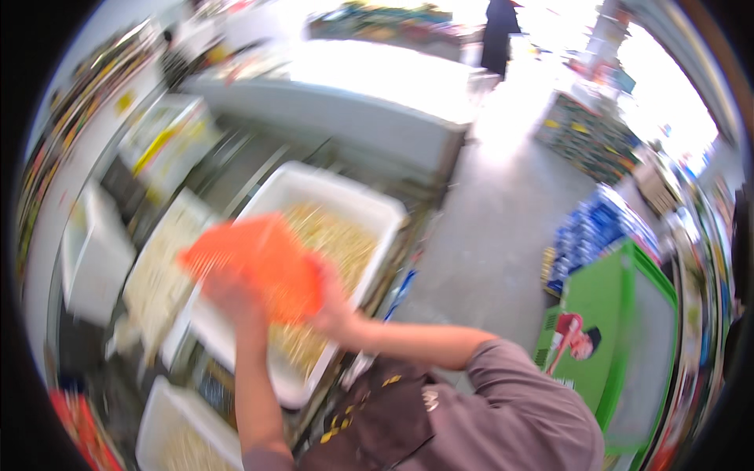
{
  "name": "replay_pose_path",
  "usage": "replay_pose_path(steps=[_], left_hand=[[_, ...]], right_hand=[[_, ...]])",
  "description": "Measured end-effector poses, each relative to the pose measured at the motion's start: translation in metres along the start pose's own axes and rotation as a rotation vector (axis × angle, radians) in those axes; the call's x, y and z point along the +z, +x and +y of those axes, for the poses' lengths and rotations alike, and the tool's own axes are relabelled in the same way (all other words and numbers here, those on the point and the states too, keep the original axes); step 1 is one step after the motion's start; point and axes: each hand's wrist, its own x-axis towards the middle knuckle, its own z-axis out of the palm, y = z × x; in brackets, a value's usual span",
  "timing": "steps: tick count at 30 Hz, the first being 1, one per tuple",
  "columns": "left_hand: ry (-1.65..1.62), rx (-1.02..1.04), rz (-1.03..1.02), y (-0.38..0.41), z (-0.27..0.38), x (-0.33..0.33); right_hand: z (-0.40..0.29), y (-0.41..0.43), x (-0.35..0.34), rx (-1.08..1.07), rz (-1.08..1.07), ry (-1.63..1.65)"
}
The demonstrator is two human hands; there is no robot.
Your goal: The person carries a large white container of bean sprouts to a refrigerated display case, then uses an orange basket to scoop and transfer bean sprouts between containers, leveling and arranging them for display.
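Both my hands hold an orange-red perforated plastic basket (253, 259) tilted over a white rectangular tub. My left hand (232, 294) grips its left lower side, and my right hand (333, 300) grips its right end. Beneath the basket, the white tub (377, 206) holds a layer of pale yellow, thin strands that look like bean sprouts (341, 235). Motion blur hides the finger detail, and the inside of the basket cannot be made out.
Left of the tub lie a pale heap in a container (165, 265) and white foam boxes (97, 259). Another white tub (182, 424) stands at the lower left. A green chest freezer (601, 329) and blue-wrapped packs (595, 235) stand right of the aisle. A person (498, 41) is far ahead.
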Motion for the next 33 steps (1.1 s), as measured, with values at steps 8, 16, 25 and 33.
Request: replay_pose_path(steps=[8,16,25,33], left_hand=[[0.040,-0.333,-0.294,0.031,0.054,-0.044],[-0.054,-0.303,-0.534,-0.010,0.040,-0.068],[-0.648,0.099,-0.287,0.040,0.092,-0.099],[-0.425,0.106,-0.475,0.026,0.092,-0.067]], right_hand=[[-0.039,0.011,-0.015,0.193,0.046,-0.104],[-0.011,0.039,-0.053,0.135,0.246,-0.110],[0.004,0.020,-0.059,0.271,0.099,0.617],[0.003,0.009,-0.039,0.181,-0.039,0.551]])
